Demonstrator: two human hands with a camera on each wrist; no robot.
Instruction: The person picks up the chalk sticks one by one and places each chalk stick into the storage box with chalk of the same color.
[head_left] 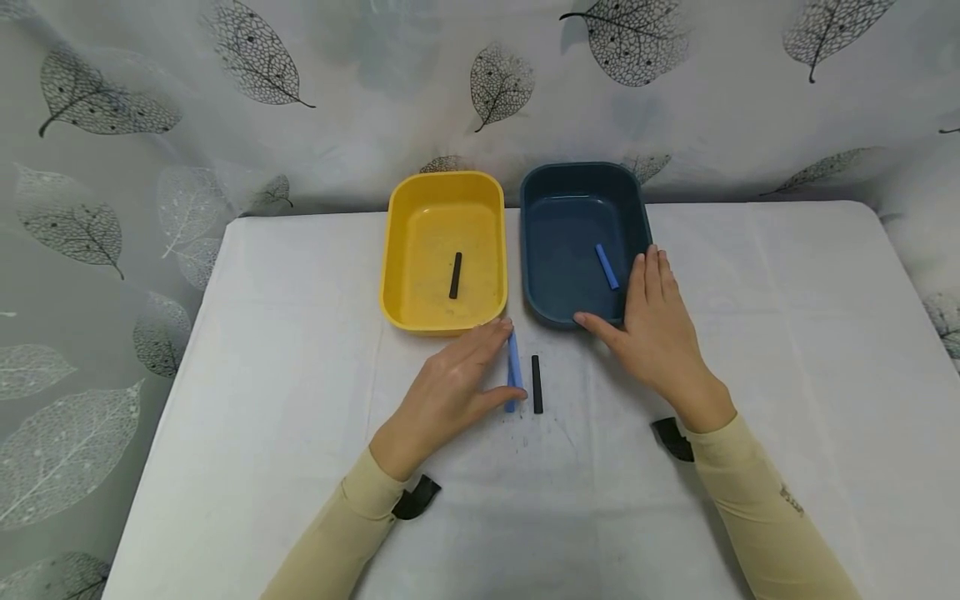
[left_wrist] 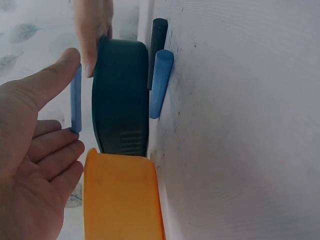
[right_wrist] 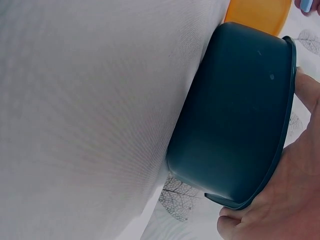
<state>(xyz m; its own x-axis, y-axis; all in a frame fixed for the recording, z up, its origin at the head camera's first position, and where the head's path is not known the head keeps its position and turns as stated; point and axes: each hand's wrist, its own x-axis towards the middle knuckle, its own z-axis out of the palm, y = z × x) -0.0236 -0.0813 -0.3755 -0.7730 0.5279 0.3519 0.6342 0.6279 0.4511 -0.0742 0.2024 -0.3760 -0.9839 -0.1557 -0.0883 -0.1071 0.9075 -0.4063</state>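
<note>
My left hand [head_left: 450, 383] pinches a blue chalk stick [left_wrist: 76, 100] between thumb and fingertips, above the table in front of the yellow tub [head_left: 390, 283]. Below it, a second blue stick [left_wrist: 161, 82] lies on the cloth beside a black stick [head_left: 537, 384]. My right hand [head_left: 663, 342] rests at the near right corner of the dark blue tub [head_left: 551, 287], fingers straight along its side and thumb at the near rim. Inside the dark blue tub lies one blue stick [head_left: 607, 267]; the yellow one holds a black stick [head_left: 455, 276].
Both tubs stand side by side at the far edge of a table covered in white cloth [head_left: 300, 333]. Small dark smudges mark the cloth near the loose sticks. Behind hangs a leaf-patterned curtain [head_left: 360, 133].
</note>
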